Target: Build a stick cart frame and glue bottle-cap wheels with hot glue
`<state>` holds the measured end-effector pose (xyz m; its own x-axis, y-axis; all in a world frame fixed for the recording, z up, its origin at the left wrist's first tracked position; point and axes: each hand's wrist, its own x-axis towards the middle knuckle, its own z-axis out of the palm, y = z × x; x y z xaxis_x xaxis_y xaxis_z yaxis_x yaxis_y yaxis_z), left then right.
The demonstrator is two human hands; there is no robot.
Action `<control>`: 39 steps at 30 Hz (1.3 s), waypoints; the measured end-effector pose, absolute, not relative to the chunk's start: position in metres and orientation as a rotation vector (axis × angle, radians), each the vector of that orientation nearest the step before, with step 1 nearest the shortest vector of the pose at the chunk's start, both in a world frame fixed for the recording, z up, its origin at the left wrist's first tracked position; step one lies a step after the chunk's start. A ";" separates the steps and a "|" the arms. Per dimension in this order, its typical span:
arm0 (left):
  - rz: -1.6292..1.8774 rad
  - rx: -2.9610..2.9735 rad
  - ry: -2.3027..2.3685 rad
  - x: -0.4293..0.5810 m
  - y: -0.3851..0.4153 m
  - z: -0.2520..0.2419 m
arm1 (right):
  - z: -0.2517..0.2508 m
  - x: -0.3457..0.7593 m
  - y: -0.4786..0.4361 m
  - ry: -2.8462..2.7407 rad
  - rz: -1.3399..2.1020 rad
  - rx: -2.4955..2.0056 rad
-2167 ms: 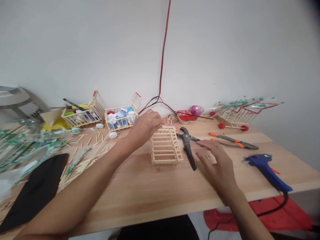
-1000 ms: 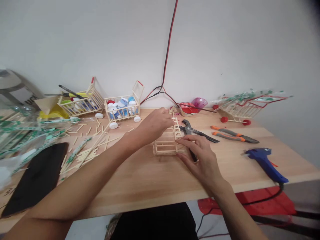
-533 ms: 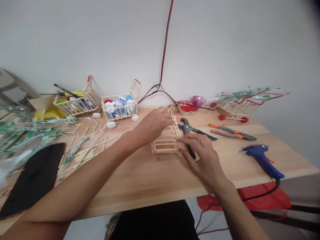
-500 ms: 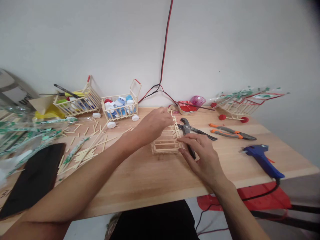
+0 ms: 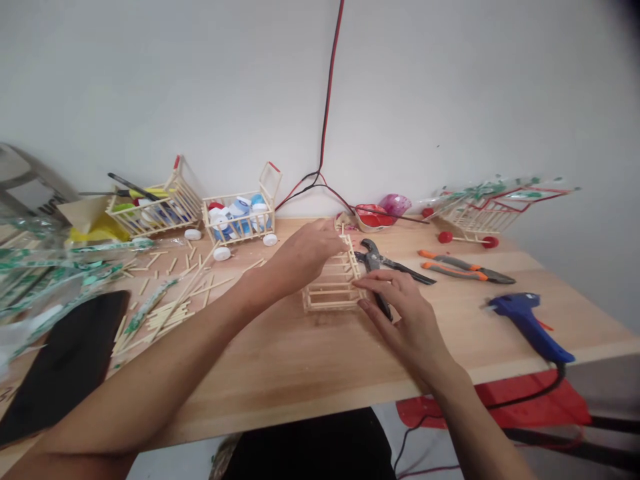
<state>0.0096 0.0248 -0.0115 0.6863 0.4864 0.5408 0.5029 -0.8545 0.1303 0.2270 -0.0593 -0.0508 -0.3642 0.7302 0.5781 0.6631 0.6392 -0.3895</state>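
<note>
A small basket frame of thin wooden sticks (image 5: 330, 307) lies on the table in front of me, its open slats toward the wall. My right hand (image 5: 400, 313) grips its near right side between thumb and fingers. Over the frame's far end bends my left hand (image 5: 313, 250), fingers closed by the upper right corner; what they pinch is hidden behind the hand. Just right of the frame, partly under my right hand, are dark-jawed pliers (image 5: 373, 257) with black handles.
Finished stick carts (image 5: 240, 220) hold bottle caps at the back left; another cart (image 5: 480, 220) with red wheels stands back right. Cut sticks (image 5: 170, 313) and a black slab (image 5: 65, 367) lie left. Orange-handled pliers (image 5: 465, 268) and a blue glue gun (image 5: 530, 327) lie right, its cord hanging over the edge.
The view has tilted slightly. My left hand has shifted a little at the frame's far end; my right hand keeps its grip.
</note>
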 end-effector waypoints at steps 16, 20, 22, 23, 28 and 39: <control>-0.981 -2.838 -0.881 0.008 0.025 -0.014 | -0.049 0.228 -0.054 -2.102 0.127 -1.044; -0.977 -2.870 -0.808 0.010 0.025 -0.013 | -0.046 0.228 -0.053 -2.125 0.131 -1.034; -0.937 -2.885 -0.783 0.010 0.025 -0.013 | -0.047 0.228 -0.053 -2.126 0.156 -1.028; -0.908 -2.890 -0.782 0.010 0.025 -0.013 | -0.047 0.228 -0.053 -2.124 0.170 -1.025; -0.822 -2.882 -0.792 0.010 0.028 -0.018 | -0.048 0.228 -0.057 -2.110 0.238 -1.030; -0.840 -2.867 -0.752 0.010 0.030 -0.021 | -0.053 0.229 -0.058 -2.096 0.214 -1.033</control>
<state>0.0103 0.0304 -0.0208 0.7323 0.4376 0.5218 0.4708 -0.8789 0.0764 0.2294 -0.0578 -0.0531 -0.3710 0.7339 0.5691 0.6038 0.6562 -0.4526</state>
